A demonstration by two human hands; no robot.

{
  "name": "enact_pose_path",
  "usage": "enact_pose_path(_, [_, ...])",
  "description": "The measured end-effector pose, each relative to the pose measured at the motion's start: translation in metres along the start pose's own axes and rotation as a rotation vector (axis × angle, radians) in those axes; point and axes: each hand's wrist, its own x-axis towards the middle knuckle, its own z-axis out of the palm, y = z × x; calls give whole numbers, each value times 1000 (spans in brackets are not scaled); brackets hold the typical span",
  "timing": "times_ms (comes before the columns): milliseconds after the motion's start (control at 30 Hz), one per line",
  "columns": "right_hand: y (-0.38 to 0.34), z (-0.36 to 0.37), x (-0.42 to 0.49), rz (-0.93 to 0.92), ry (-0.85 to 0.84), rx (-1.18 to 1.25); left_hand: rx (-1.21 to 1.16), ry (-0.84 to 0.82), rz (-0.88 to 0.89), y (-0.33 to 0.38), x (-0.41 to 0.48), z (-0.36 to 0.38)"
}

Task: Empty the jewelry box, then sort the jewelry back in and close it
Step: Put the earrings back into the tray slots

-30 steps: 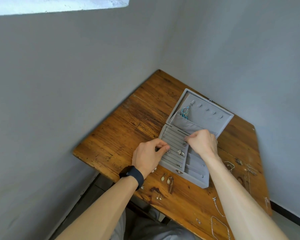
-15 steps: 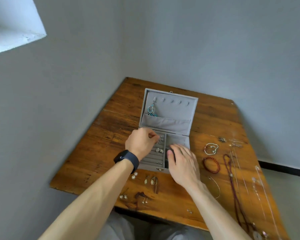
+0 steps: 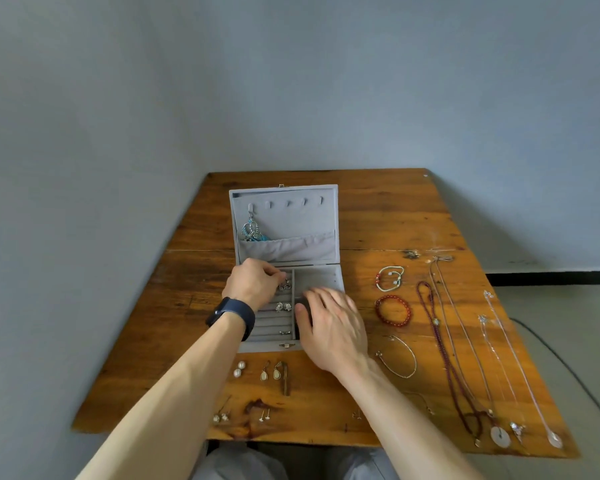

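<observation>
A grey velvet jewelry box [image 3: 321,271] lies open on the wooden table [image 3: 378,216]. A blue earring [image 3: 253,231] hangs from a hook in its lid. Several rings sit in the ring rows [image 3: 274,322] on the box's left side. My left hand [image 3: 253,285] is over the upper ring rows with its fingers curled, pinching a small ring [image 3: 284,285]. My right hand [image 3: 333,323] lies flat with spread fingers over the box's right compartments.
Bracelets [image 3: 393,310], a thin bangle [image 3: 397,356] and long necklaces [image 3: 465,344] lie on the table right of the box. Pearl and drop earrings [image 3: 257,370] and studs lie in front of it. Walls close in behind and to the left.
The view has swung so the box now faces me squarely. My right hand has moved from the upper ring rows to the right compartments. My left hand has stayed at the ring rows.
</observation>
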Motion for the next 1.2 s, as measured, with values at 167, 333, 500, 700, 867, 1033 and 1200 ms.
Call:
enact_pose_path(167, [0,2,0,-2,24,4,-90,22,-27,-3,1,3])
enact_pose_path(333, [0,3,-1,-1,33,8,-167,32,-44,-6,0,10])
enact_pose_path(500, [0,3,-1,0,55,12,-221,38,-58,-9,1,12])
enact_pose_path(700, [1,6,-2,-5,86,16,-143,86,-27,-8,-2,14])
enact_pose_path(867, [1,5,-2,-12,83,8,-94,107,-7,-10,-5,15])
enact_pose_path(1033, [0,3,-2,-23,48,-10,-14,130,23,-8,-12,14])
enact_pose_path(1200, [1,2,-3,-56,46,-27,16,118,80,-9,-24,5])
